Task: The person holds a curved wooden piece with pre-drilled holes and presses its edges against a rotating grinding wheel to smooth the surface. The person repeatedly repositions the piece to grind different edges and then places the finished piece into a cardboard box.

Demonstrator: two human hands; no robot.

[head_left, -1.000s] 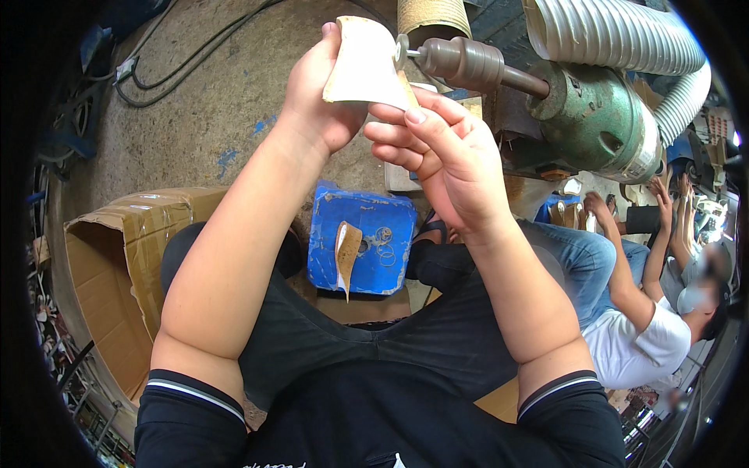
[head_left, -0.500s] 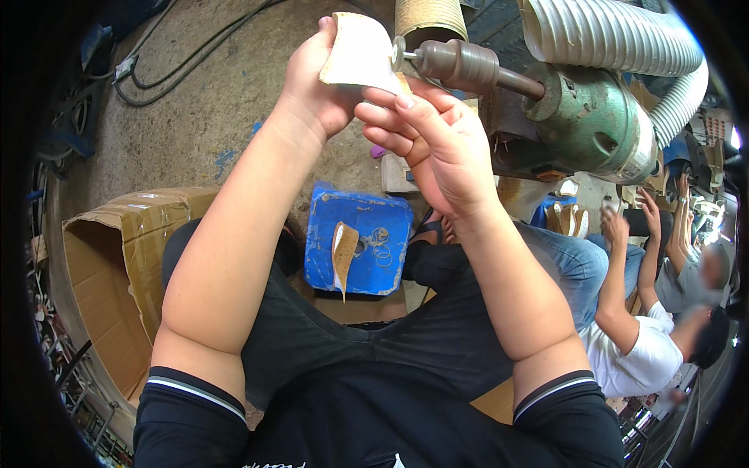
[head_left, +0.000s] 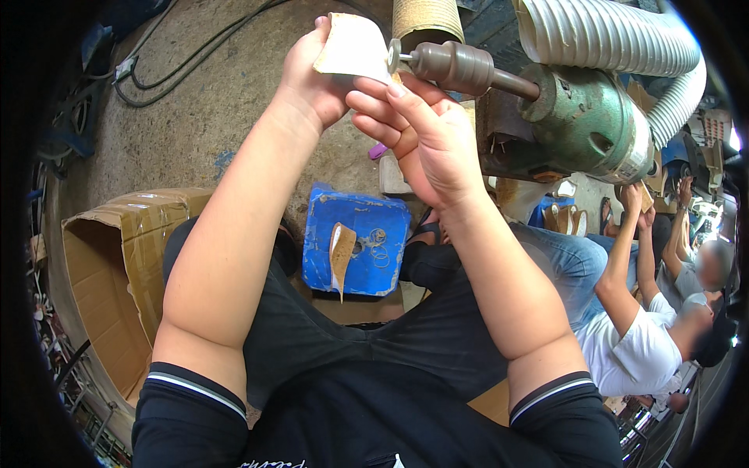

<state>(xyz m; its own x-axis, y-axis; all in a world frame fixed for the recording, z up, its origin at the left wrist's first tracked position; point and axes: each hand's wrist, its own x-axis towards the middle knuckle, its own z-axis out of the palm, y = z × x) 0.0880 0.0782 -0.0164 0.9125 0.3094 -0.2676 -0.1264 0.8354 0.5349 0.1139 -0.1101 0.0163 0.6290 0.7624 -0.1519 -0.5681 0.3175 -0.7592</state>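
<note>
Top centre of frame: left hand [head_left: 312, 74] and right hand [head_left: 425, 140] both pinch a pale leather piece [head_left: 351, 48], fingers closed on its edges; held taut against the small spindle tip [head_left: 394, 56] of the green motor [head_left: 585, 117], presumably for steadiness; blue stool [head_left: 355, 238] below.

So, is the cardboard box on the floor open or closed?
Open. The cardboard box beside the person's left arm has its flaps folded outward, and its brown inside wall is visible. What it contains cannot be told.
</note>
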